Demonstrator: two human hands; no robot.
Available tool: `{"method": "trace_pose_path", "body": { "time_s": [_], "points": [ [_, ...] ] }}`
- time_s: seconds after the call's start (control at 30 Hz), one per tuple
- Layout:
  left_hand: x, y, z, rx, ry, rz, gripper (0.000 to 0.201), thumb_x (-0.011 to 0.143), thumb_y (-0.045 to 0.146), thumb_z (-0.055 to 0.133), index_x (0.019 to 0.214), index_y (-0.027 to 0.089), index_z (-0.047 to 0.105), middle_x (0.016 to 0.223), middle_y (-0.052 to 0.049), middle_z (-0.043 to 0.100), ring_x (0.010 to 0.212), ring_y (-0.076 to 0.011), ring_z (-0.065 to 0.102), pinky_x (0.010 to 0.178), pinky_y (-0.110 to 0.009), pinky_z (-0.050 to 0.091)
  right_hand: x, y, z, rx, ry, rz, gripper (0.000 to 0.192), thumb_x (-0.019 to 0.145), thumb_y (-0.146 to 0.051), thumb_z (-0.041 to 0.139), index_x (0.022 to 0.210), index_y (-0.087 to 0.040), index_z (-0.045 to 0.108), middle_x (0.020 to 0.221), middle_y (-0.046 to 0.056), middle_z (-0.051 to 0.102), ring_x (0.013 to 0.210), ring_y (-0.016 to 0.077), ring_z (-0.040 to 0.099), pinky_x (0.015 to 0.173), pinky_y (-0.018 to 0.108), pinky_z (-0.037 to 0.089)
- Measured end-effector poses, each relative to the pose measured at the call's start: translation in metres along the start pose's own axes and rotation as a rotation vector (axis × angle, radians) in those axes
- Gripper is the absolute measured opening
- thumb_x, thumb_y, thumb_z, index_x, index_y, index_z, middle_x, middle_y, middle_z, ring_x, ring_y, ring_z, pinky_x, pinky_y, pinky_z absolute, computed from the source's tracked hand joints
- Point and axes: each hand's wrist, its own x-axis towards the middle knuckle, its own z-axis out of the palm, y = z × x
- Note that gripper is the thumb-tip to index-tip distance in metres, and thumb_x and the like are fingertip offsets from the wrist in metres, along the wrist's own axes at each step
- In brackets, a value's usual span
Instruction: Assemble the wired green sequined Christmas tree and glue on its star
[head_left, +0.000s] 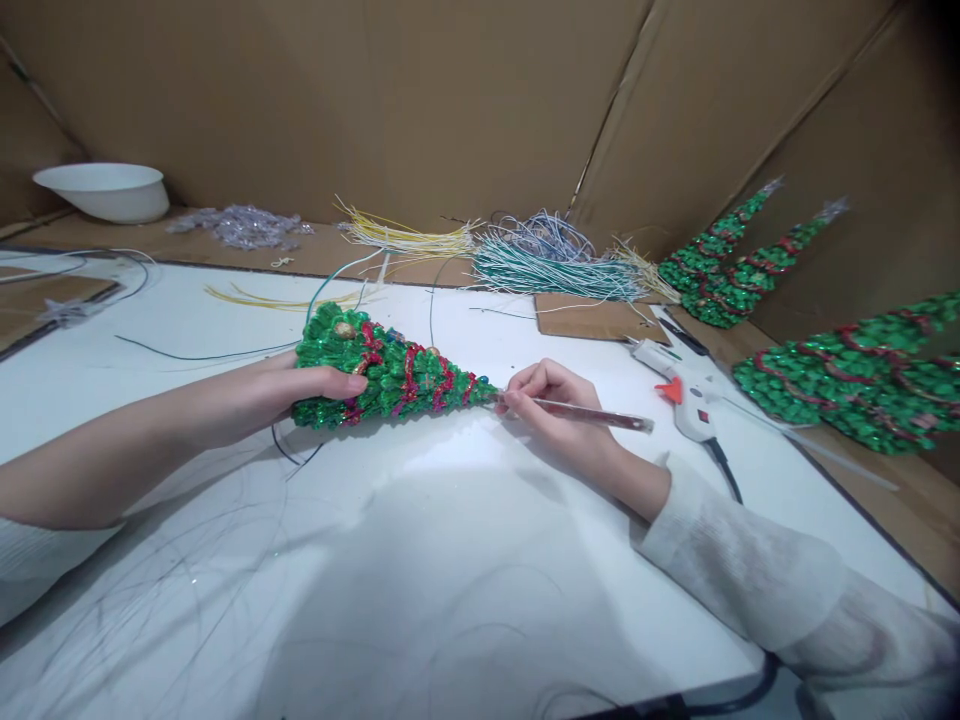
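The left hand [300, 395] is wrapped around the wide base of a green tinsel tree [386, 375], which lies on its side on the white worktop [420, 560] with its tip pointing right. The right hand [551, 405] pinches a thin metal tool [592, 415] closed between its fingers, right at the tree's tip. A white glue gun [682, 385] lies just beyond, and 3 finished trees [855, 375] lean against the cardboard to the right.
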Motion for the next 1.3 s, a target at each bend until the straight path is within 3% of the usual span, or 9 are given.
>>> {"method": "trace_pose_path", "body": {
  "time_s": [0.23, 0.37, 0.5, 0.73, 0.8, 0.9, 0.97, 1.1, 1.3],
  "points": [
    [0.0, -0.001, 0.002, -0.036, -0.01, 0.056, 0.049, 0.07, 0.04, 0.064, 0.114, 0.022, 0.062, 0.102, -0.003, 0.071, 0.089, -0.0217, 0.067, 0.075, -0.027, 0.054, -0.005, -0.01, 0.0, 0.057, -0.03, -0.03, 0.022, 0.082, -0.032, 0.062, 0.07, -0.019, 0.048, 0.084, 0.004, 0.065, 0.077, 0.0145, 0.064, 0.07, 0.03, 0.051],
    [0.001, 0.0, 0.004, -0.025, 0.017, 0.031, 0.045, 0.068, 0.041, 0.065, 0.108, 0.02, 0.064, 0.097, -0.003, 0.072, 0.087, -0.0205, 0.067, 0.07, -0.024, 0.054, -0.006, -0.013, 0.0, 0.208, -0.074, -0.008, 0.016, 0.089, -0.035, 0.053, 0.09, -0.019, 0.053, 0.101, 0.008, 0.068, 0.092, 0.017, 0.067, 0.087, 0.036, 0.051],
    [0.002, -0.004, 0.004, -0.081, 0.034, 0.056, 0.049, 0.065, 0.04, 0.068, 0.109, 0.019, 0.064, 0.088, -0.004, 0.073, 0.087, -0.0242, 0.067, 0.072, -0.03, 0.055, -0.003, -0.011, -0.003, 0.298, -0.066, -0.013, 0.029, 0.093, -0.042, 0.043, 0.108, -0.02, 0.054, 0.111, 0.009, 0.065, 0.103, 0.0192, 0.063, 0.098, 0.041, 0.045],
    [0.001, -0.003, 0.01, -0.144, 0.129, 0.076, 0.038, 0.056, 0.037, 0.073, 0.091, 0.024, 0.069, 0.089, -0.004, 0.073, 0.075, -0.0228, 0.069, 0.069, -0.031, 0.057, 0.004, -0.004, -0.014, 0.058, 0.079, -0.043, 0.044, 0.092, -0.055, 0.031, 0.112, -0.023, 0.055, 0.12, 0.007, 0.056, 0.114, 0.0187, 0.053, 0.098, 0.036, 0.042],
    [0.003, -0.004, 0.009, -0.15, 0.126, 0.097, 0.035, 0.055, 0.038, 0.074, 0.086, 0.025, 0.07, 0.085, -0.004, 0.074, 0.07, -0.0231, 0.069, 0.068, -0.033, 0.058, 0.004, -0.002, -0.017, -0.029, 0.116, -0.051, 0.055, 0.088, -0.065, 0.025, 0.108, -0.024, 0.055, 0.111, 0.006, 0.057, 0.104, 0.0173, 0.055, 0.09, 0.032, 0.046],
    [0.005, -0.006, 0.008, -0.154, 0.126, 0.112, 0.033, 0.054, 0.038, 0.075, 0.085, 0.026, 0.07, 0.082, -0.003, 0.074, 0.068, -0.0234, 0.069, 0.069, -0.034, 0.058, 0.002, -0.006, -0.016, -0.14, 0.04, -0.06, 0.066, 0.085, -0.069, 0.014, 0.092, -0.021, 0.059, 0.078, 0.003, 0.058, 0.077, 0.0149, 0.058, 0.077, 0.03, 0.048],
    [0.006, -0.007, 0.007, -0.154, 0.128, 0.105, 0.035, 0.054, 0.038, 0.075, 0.086, 0.027, 0.071, 0.082, -0.004, 0.074, 0.07, -0.0237, 0.069, 0.071, -0.034, 0.058, -0.001, -0.011, -0.012, -0.192, -0.033, -0.031, 0.061, 0.09, -0.063, 0.017, 0.088, -0.02, 0.061, 0.07, 0.002, 0.059, 0.07, 0.0138, 0.058, 0.07, 0.028, 0.047],
    [0.004, -0.007, 0.006, -0.103, 0.115, 0.086, 0.036, 0.056, 0.04, 0.073, 0.09, 0.028, 0.071, 0.088, -0.003, 0.073, 0.076, -0.0235, 0.07, 0.075, -0.033, 0.057, -0.005, -0.016, -0.001, -0.286, -0.019, 0.007, 0.024, 0.09, -0.037, 0.047, 0.091, -0.019, 0.063, 0.078, 0.002, 0.065, 0.072, 0.0128, 0.06, 0.066, 0.025, 0.045],
    [-0.002, -0.01, 0.003, 0.161, -0.002, 0.144, 0.038, 0.065, 0.047, 0.066, 0.101, 0.033, 0.069, 0.1, -0.001, 0.071, 0.095, -0.0235, 0.066, 0.085, -0.034, 0.054, -0.004, -0.011, 0.006, -0.316, -0.013, 0.018, 0.01, 0.087, -0.026, 0.049, 0.085, -0.02, 0.056, 0.076, 0.0, 0.066, 0.07, 0.0121, 0.061, 0.063, 0.023, 0.043]
  ]
}}
